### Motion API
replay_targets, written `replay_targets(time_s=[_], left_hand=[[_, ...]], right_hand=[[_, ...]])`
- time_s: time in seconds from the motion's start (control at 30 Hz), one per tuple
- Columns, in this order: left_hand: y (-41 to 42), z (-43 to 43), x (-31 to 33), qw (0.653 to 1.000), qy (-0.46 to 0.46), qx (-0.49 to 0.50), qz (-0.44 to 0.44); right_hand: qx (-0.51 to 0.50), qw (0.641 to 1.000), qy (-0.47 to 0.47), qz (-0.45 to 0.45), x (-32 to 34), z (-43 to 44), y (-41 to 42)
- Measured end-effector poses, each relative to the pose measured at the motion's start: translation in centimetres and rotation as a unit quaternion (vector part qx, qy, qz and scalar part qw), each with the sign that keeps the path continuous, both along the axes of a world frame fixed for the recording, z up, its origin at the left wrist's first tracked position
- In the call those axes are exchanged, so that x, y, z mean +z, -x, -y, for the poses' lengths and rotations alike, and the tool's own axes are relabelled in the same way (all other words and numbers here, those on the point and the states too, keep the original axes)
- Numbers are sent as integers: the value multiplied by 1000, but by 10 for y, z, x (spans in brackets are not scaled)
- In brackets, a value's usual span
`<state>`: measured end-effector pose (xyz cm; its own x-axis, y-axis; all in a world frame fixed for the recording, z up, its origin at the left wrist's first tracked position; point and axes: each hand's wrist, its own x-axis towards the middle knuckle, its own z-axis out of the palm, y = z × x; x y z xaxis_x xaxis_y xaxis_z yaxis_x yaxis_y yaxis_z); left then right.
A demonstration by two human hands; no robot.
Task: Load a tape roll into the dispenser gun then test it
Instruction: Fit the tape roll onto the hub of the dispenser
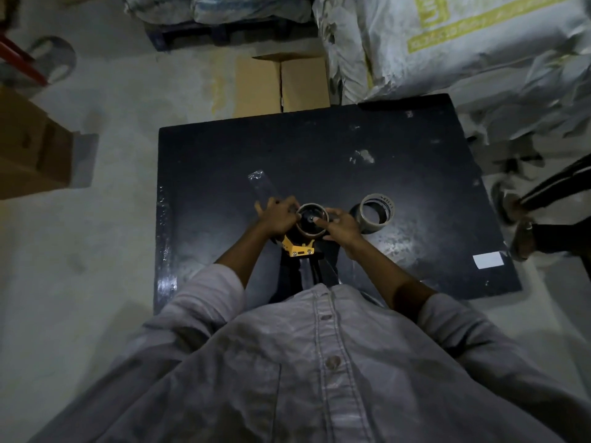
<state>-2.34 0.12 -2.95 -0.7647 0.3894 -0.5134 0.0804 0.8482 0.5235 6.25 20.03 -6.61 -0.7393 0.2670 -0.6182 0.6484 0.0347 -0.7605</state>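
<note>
Two hands at work over black table, both on tape roll seated in dispenser gun. Left hand curled against roll's left rim, fingers bent around it; grasp partly closed, touching roll and gun frame. Right hand on roll's right side, one fingertip reaching into the core toward the hub, remaining fingers wrapped on outer edge. Neither hand fully clenched; both grasping the same roll. Gun lying on table near its front edge, yellow plate toward the wearer, dark handle pointing back under grey shirt. Strip of clear tape stretched away from left hand across table surface. Second tape roll standing just beside, right of right hand, not touching it. White label near table's right edge, blank as seen. Green print on sacks beyond table, unreadable. Cardboard box behind table.
</note>
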Motion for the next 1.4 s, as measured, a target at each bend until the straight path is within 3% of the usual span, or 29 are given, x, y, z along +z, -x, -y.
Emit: replay_targets(time_s=[0.2, 0.33, 0.43, 0.53, 0.63, 0.87, 1.07, 1.2, 1.4], left_hand=[[15, 2, -21, 992, -64, 59, 87], [9, -5, 0, 992, -55, 71, 85], [18, 2, -30, 989, -71, 93, 91], [17, 7, -42, 983, -108, 121, 89], [4, 4, -12, 978, -121, 147, 82], [25, 8, -99, 977, -126, 165, 54], [-4, -8, -15, 988, -62, 140, -4], [-5, -7, -18, 989, -46, 134, -37], [-2, -8, -25, 989, -50, 133, -36]], right_hand=[[-7, 1000, 6, -24, -6, 1, -1], [-24, 999, 29, -27, -1, 0, -2], [-40, 998, 34, -19, -1, -2, 0], [-39, 999, 17, -3, 1, 0, 2], [-21, 999, -33, 3, 1, 1, 6], [3, 997, -72, 23, 2, -2, 10], [3, 996, -84, 27, -27, -11, 13], [-6, 996, -89, 23, -39, -11, 16], [0, 991, -132, 20, 10, 5, 12]])
